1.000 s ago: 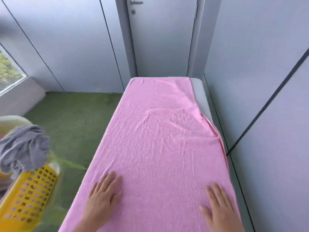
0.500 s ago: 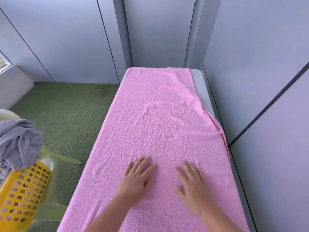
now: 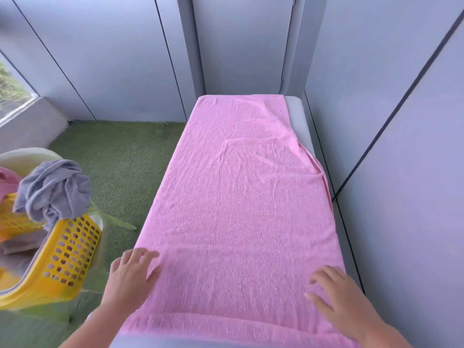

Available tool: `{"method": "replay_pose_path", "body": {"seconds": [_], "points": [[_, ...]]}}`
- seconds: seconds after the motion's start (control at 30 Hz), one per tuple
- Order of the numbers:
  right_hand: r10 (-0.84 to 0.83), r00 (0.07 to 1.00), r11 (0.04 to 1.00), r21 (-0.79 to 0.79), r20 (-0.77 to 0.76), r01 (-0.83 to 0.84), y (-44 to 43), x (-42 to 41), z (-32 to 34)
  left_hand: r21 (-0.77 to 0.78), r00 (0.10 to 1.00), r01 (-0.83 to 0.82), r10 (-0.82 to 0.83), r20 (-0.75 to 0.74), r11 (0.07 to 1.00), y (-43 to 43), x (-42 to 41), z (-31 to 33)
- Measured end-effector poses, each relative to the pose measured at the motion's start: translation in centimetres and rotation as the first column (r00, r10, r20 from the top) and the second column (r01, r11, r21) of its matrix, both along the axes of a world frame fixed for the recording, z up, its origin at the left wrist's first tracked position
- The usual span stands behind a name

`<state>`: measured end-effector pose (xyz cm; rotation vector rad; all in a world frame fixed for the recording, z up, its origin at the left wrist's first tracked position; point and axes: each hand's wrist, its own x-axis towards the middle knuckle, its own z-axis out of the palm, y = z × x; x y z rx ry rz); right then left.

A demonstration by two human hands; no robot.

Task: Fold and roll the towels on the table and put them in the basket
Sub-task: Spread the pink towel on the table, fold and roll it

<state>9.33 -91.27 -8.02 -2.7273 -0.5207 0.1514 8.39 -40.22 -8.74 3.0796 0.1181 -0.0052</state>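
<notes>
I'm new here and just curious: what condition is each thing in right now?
Pink towel: spread flat on the table, unfolded, creased at its right edge.
Left hand: open, resting on the towel's near left edge.
Right hand: open, flat on the towel's near right side.
Yellow basket: partly filled, beside the table.
Grey towel: crumpled, hanging over the basket's rim.

Two towels are plain to count: one pink towel (image 3: 238, 209) at the centre and one grey towel (image 3: 54, 189) at nine o'clock. A third pink cloth (image 3: 6, 177) beside it is cut off by the edge. One table (image 3: 297, 114). One yellow basket (image 3: 72, 249) at eight o'clock. Two hands: left hand (image 3: 130, 275) at seven, right hand (image 3: 336, 295) at five. One door (image 3: 243, 41) at twelve, one window (image 3: 12, 89) at ten.
</notes>
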Motion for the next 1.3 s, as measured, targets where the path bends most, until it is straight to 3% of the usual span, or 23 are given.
{"method": "replay_pose_path", "body": {"seconds": [0.13,0.27,0.4,0.5,0.67,0.73,0.83,1.03,1.3], "points": [[0.069,0.997,0.997,0.030,0.027,-0.069,0.3,-5.7,1.5,-0.111,0.987,0.159,-0.154,0.052,0.981,-1.3,-6.5,1.4],[0.033,0.997,0.974,-0.221,-0.069,-0.047,-0.6,-10.7,-0.6,-0.068,0.949,0.292,-0.298,-0.099,0.954,0.0,-12.0,0.3],[-0.029,0.997,0.977,-0.211,-0.073,0.013,-0.9,-12.2,-0.2,0.026,0.990,0.049,-0.045,-0.137,0.998,2.7,-13.4,-0.9],[-0.065,0.998,0.978,-0.200,-0.018,0.060,-1.7,-11.5,-0.7,0.062,0.991,0.004,0.004,-0.136,0.998,2.9,-12.6,-1.0],[-0.032,0.966,0.970,-0.224,0.256,0.092,-2.9,-8.1,0.9,0.097,0.994,0.099,-0.102,0.031,0.990,2.8,-10.2,1.8],[-0.113,0.923,0.972,-0.152,0.368,0.179,-2.4,-6.4,4.1,0.076,0.976,0.091,-0.104,0.190,0.993,2.9,-8.6,4.3],[-0.278,0.875,0.946,-0.048,0.396,0.322,-2.3,-5.8,7.3,-0.008,0.946,0.036,-0.031,0.321,0.999,3.1,-7.7,7.4],[-0.143,0.984,0.927,-0.334,0.103,0.170,-3.0,-12.1,0.4,0.040,0.990,0.129,-0.131,0.055,0.991,5.2,-12.0,1.5],[-0.148,0.982,0.924,-0.338,0.116,0.180,-2.7,-13.5,1.0,-0.030,0.996,0.083,-0.084,-0.017,0.996,5.3,-13.5,1.0]]}}
